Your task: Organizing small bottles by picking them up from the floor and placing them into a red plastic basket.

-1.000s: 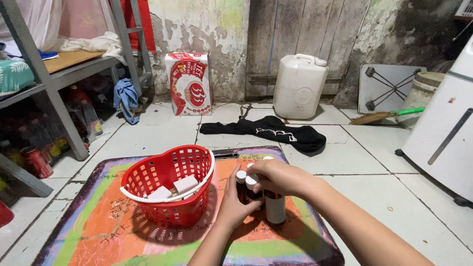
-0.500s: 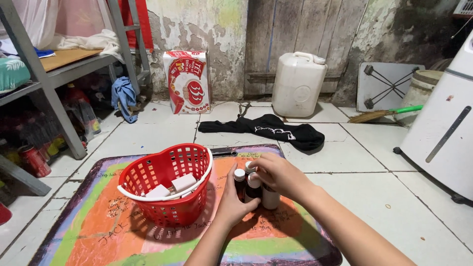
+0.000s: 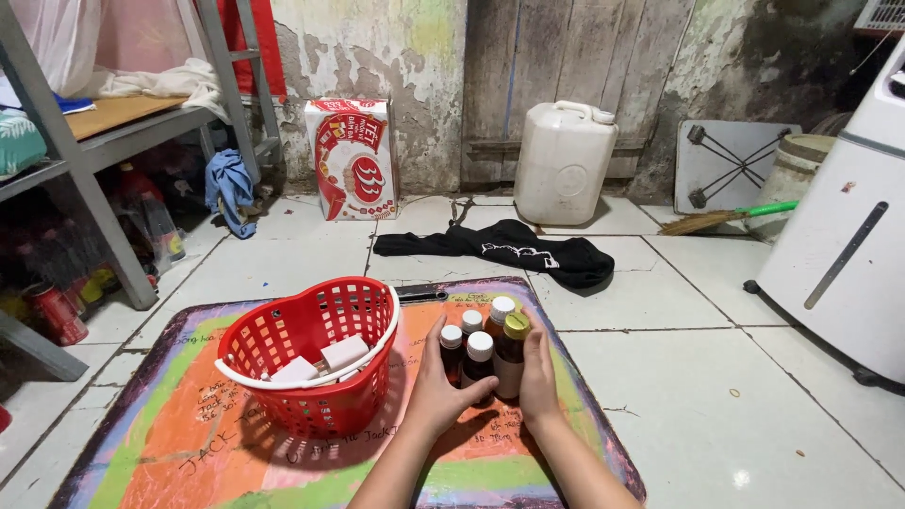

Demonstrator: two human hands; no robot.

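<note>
A cluster of small dark glass bottles with white and yellow screw caps (image 3: 483, 351) stands upright on a low board painted in orange, green and purple stripes (image 3: 217, 424), its surface matte and scrawled with handwriting. Just left of the bottles sits a red heart-shaped plastic basket with a lattice wall and white rim (image 3: 306, 363); small white boxes (image 3: 325, 360) lie inside it. The floor is glossy white ceramic tile (image 3: 716, 396), cracked in places. Beyond the board a black cloth (image 3: 504, 247) lies crumpled, and a white plastic jerrycan (image 3: 561, 162) and a red and white cardboard carton (image 3: 353, 158) stand against a peeling plaster wall. A grey metal shelf frame (image 3: 90, 160) rises at the left and a smooth white appliance (image 3: 844, 250) at the right.

Half a second ago the right hand lay over the tops of the bottles, covering the caps; now it has dropped to their right side and the caps all show. The left hand has stayed against the left side.

The left hand (image 3: 436, 386) curves half open, palm and fingers pressed on the left flank of the cluster. The right hand (image 3: 537, 377) stands edge-on, fingers together and nearly straight, flat against the right flank. Together they cup the bottles between them, lifting none.
</note>
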